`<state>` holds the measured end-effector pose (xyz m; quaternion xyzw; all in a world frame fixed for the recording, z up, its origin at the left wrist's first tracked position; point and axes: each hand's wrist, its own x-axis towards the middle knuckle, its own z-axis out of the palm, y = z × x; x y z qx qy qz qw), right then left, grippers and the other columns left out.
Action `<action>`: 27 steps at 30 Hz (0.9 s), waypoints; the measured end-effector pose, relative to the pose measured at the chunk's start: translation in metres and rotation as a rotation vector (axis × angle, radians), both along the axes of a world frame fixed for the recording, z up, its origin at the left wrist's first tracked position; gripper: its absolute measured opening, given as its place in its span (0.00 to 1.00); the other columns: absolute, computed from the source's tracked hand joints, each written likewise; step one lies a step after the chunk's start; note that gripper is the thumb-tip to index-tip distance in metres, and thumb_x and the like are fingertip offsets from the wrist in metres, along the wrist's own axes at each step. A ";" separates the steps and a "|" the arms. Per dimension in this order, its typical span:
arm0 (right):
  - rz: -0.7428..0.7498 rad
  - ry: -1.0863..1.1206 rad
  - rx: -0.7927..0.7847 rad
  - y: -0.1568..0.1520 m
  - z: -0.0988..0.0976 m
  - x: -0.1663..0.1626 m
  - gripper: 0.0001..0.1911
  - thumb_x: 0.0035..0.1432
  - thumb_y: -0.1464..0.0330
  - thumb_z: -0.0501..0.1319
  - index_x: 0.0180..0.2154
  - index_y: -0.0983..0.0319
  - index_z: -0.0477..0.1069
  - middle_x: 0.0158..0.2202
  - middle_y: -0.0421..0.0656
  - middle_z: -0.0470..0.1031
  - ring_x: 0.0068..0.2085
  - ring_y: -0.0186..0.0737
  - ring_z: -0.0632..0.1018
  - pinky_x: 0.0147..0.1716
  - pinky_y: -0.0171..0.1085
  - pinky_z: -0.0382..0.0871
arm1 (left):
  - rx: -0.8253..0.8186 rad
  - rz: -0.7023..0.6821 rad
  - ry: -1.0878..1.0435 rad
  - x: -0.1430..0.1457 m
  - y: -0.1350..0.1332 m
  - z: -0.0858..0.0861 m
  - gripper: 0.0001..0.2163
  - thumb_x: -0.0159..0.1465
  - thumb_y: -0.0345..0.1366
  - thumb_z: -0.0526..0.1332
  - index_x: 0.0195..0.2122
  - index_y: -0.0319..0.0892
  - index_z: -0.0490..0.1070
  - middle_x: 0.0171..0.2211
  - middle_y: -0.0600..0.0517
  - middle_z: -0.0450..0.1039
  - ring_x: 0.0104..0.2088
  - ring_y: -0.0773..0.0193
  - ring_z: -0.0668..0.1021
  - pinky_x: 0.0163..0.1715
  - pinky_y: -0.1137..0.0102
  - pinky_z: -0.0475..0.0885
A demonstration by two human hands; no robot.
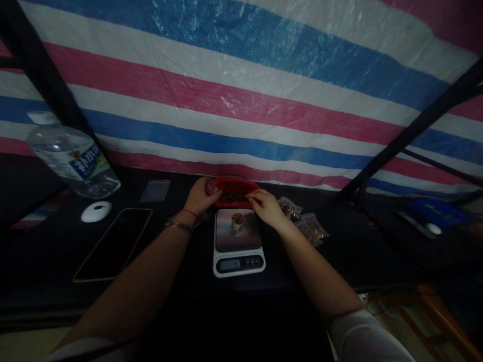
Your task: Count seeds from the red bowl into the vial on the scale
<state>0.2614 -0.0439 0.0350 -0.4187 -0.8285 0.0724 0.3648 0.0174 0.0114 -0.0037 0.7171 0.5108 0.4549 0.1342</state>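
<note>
A red tray (234, 184) holding small brownish pieces lies at the far side of a dark table. My left hand (202, 196) grips its left rim with curled fingers. My right hand (266, 205) rests at the tray's right edge, fingers pinched together over the pieces; what they hold is too small to make out. Just in front of the tray stands a white kitchen scale (238, 244) with a small cup (237, 220) on its platform and a lit display.
Small clear bags of the pieces (305, 223) lie right of the scale. On the left are a dark phone (115, 243), a white round object (96, 211), an empty clear bag (155, 191) and a large water bottle (71, 156). A striped tarp (241, 90) hangs behind.
</note>
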 end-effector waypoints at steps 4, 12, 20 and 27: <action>0.042 -0.286 -0.112 0.034 0.009 -0.016 0.14 0.57 0.76 0.55 0.41 0.64 0.76 0.42 0.46 0.78 0.44 0.38 0.76 0.48 0.35 0.65 | -0.036 -0.020 0.020 0.000 -0.002 0.001 0.20 0.52 0.45 0.62 0.44 0.39 0.68 0.42 0.47 0.72 0.42 0.55 0.75 0.45 0.62 0.69; -0.022 -0.702 -0.381 0.071 0.007 -0.047 0.14 0.54 0.70 0.59 0.43 0.61 0.76 0.42 0.46 0.79 0.41 0.41 0.77 0.40 0.32 0.66 | -0.060 -0.089 0.018 0.000 -0.005 0.001 0.20 0.54 0.44 0.61 0.46 0.38 0.68 0.42 0.47 0.73 0.41 0.56 0.75 0.44 0.63 0.70; -0.063 -0.706 -0.306 0.074 0.002 -0.049 0.13 0.54 0.72 0.58 0.40 0.61 0.78 0.41 0.45 0.79 0.43 0.41 0.77 0.43 0.32 0.65 | -0.059 -0.108 0.018 0.001 -0.003 -0.001 0.21 0.54 0.43 0.61 0.47 0.38 0.68 0.43 0.46 0.73 0.42 0.56 0.76 0.45 0.63 0.70; -0.133 -0.615 -0.236 0.070 -0.003 -0.040 0.14 0.56 0.73 0.57 0.41 0.59 0.78 0.43 0.44 0.79 0.46 0.41 0.76 0.48 0.33 0.64 | -0.067 -0.087 0.025 0.000 -0.002 -0.002 0.21 0.54 0.43 0.61 0.47 0.39 0.68 0.43 0.46 0.73 0.42 0.56 0.76 0.46 0.63 0.69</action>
